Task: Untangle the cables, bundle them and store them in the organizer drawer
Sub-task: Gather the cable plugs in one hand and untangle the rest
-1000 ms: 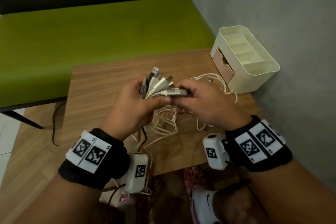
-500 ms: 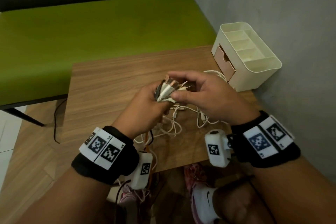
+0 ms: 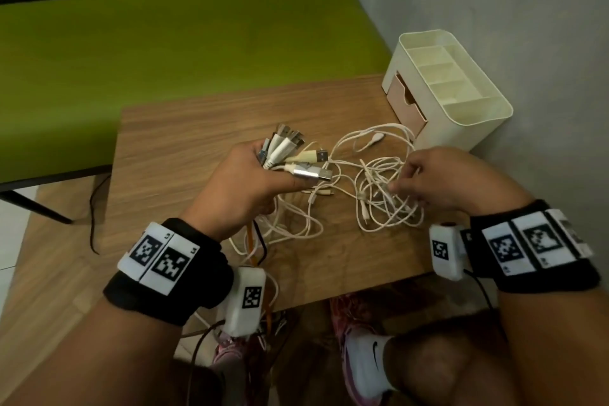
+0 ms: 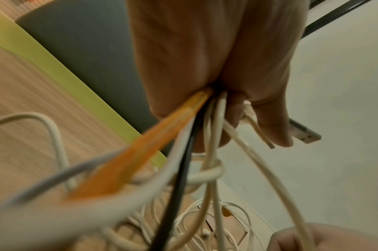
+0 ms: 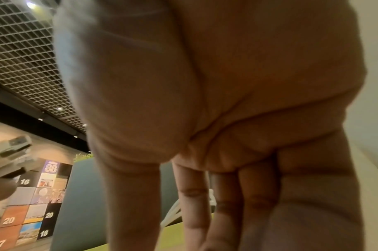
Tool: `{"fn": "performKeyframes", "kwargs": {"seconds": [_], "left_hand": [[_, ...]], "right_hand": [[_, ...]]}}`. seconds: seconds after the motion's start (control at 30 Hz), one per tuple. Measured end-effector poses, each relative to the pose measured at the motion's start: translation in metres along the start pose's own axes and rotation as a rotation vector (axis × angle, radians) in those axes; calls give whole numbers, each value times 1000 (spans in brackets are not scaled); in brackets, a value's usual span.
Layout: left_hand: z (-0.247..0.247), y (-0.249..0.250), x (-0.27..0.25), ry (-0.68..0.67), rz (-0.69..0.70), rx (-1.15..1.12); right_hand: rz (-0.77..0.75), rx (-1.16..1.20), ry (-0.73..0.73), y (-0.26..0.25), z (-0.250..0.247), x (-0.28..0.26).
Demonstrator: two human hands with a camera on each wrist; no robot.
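At far left a green bench [image 3: 158,43] runs behind the wooden table [image 3: 184,148], and a thin black cord [image 3: 94,208] hangs off the table's left edge toward the floor. The left hand [image 3: 240,188] is raised over the table's middle, fingers curled tight round a bunch of USB plugs [image 3: 290,152] that fan up and to the right out of the fist. The left wrist view confirms the clamp: an orange cable [image 4: 140,156], a black cable [image 4: 183,161] and several white cables [image 4: 216,135] run out of the closed fist and trail down to the table. The loose lengths lie as a tangled heap of white cables [image 3: 372,184] on the table between the two hands, not bundled. The right hand [image 3: 438,181] is lowered onto the right side of that heap, fingertips [image 3: 395,188] drawn together among the strands; whether they actually pinch a strand cannot be told from the head view, and the right wrist view shows only fingers pointing down, blurred. At far right, against the grey wall, stands the cream organizer [image 3: 461,99], its top compartments holding no cables, its pinkish drawer [image 3: 405,102] facing the heap and not visibly pulled out.
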State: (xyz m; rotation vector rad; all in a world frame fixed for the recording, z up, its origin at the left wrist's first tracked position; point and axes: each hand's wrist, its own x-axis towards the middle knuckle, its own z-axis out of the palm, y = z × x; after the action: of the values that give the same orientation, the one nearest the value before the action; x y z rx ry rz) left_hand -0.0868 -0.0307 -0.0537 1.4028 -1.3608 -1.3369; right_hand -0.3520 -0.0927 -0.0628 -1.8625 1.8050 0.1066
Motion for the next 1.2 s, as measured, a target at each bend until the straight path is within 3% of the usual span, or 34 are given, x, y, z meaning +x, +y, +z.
{"fn": "performKeyframes", "kwargs": {"seconds": [0.13,0.33,0.43,0.57,0.63,0.7,0.8,1.1,1.2], "left_hand": [[-3,-4,3,59,1,-87],[-14,-13,9,160,-11,-145],[-15,-13,8,161,-24,-117],[-14,-11,8,155,-12,-88],[-15,-11,8,161,-14,-85],[-17,-12,8,166,-12,-82],[-20,-14,8,169,-16,-79],[-23,-13,8,172,-43,-85],[-21,-10,9,172,-46,-79]], "right_hand": [[-22,-50,102,-3,0,1],[-40,214,446,1,-14,1],[29,214,288,-2,-8,2],[-78,175,52,-12,3,-1],[-108,361,61,-15,0,-1],[-84,533,169,-12,-4,2],[-55,539,334,-5,-8,18],[78,503,98,-18,-11,72],[86,295,45,-26,1,80]]}}
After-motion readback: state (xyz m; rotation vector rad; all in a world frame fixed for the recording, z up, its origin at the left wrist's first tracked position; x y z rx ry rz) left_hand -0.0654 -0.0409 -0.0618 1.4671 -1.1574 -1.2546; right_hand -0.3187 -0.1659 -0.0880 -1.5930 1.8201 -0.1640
